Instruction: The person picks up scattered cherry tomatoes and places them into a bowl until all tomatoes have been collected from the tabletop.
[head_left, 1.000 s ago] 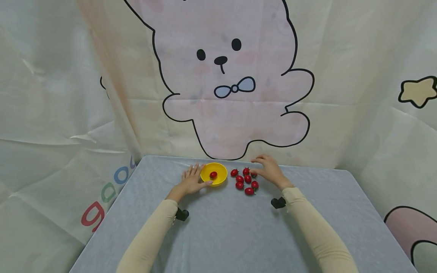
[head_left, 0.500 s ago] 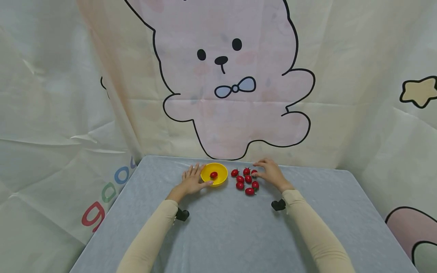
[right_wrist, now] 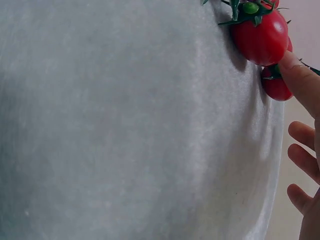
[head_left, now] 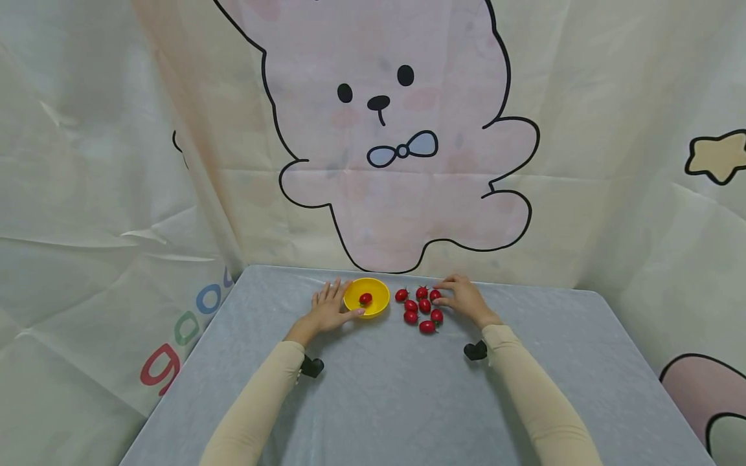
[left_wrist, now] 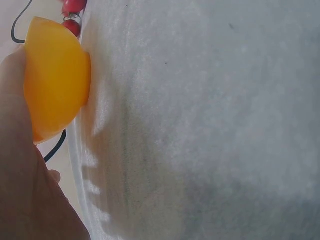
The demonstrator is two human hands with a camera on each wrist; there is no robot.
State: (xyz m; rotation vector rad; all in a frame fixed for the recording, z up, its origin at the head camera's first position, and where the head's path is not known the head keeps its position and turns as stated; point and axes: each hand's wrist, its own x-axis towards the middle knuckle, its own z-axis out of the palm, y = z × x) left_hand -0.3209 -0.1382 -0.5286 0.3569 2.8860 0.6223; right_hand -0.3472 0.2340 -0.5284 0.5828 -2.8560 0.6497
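In the head view my left hand [head_left: 326, 313] lies beside a small yellow bowl [head_left: 381, 309], its fingers spread and its thumb along the near rim. A single red cherry tomato [head_left: 365, 299] lies inside the bowl. From the side, the left wrist view shows the bowl [left_wrist: 57, 82] standing on the cloth. My right hand [head_left: 466, 300] reaches in at the far right tomato [head_left: 434, 294] of a loose group, thumb and forefinger apart around it. In the right wrist view the thumb tip is by the tomatoes [right_wrist: 261, 37]; a firm pinch is not visible.
Several other cherry tomatoes [head_left: 410, 318] with green stems lie on the grey tablecloth [head_left: 384, 395], right of the bowl. A printed curtain [head_left: 408, 213] hangs behind the table's back edge. Each wrist carries a black camera mount [head_left: 475, 351].
My right hand has come down slightly, and its thumb and forefinger have drawn closer around the far right tomato. My left hand and the bowl hold their place.
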